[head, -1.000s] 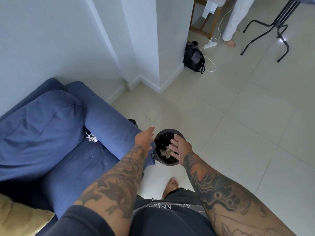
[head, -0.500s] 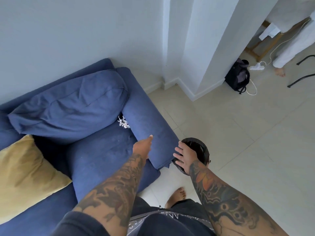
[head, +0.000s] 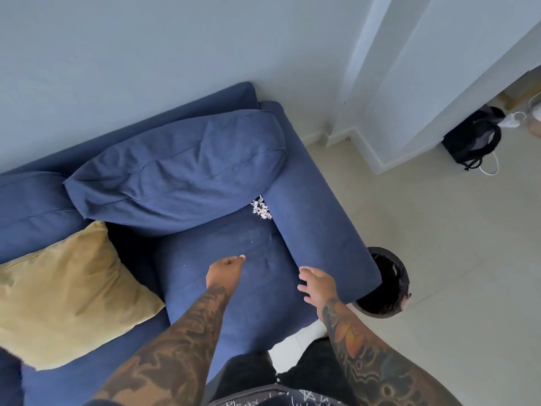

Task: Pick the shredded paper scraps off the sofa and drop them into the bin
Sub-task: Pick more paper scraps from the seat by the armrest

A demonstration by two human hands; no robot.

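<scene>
Since the earlier frames both hands have left the bin (head: pixel 389 284) and swung over the sofa (head: pixel 228 276); view now centres on the seat. Left hand (head: pixel 225 269) hovers above the seat cushion, fingers curled loosely into a fist, nothing visibly held. Right hand (head: pixel 316 284) sits at the inner foot of the armrest (head: pixel 316 218), fingers spread and slack, empty. Remaining paper scraps (head: pixel 261 208): small white clump wedged in the corner where back cushion (head: pixel 175 168), seat and armrest meet, well ahead of both hands. Judgement: reach the left hand forward, pinch the whole clump at once, and check under the cushion edge, where shreds may hide. Two tiny white flecks on the seat may also be paper; too small to tell. Bin stands on pale floor tiles just beside the armrest end, partly hidden by it. Yellow cushion (head: pixel 67 294) lies left; black bag (head: pixel 471 142) rests against the wall.
</scene>
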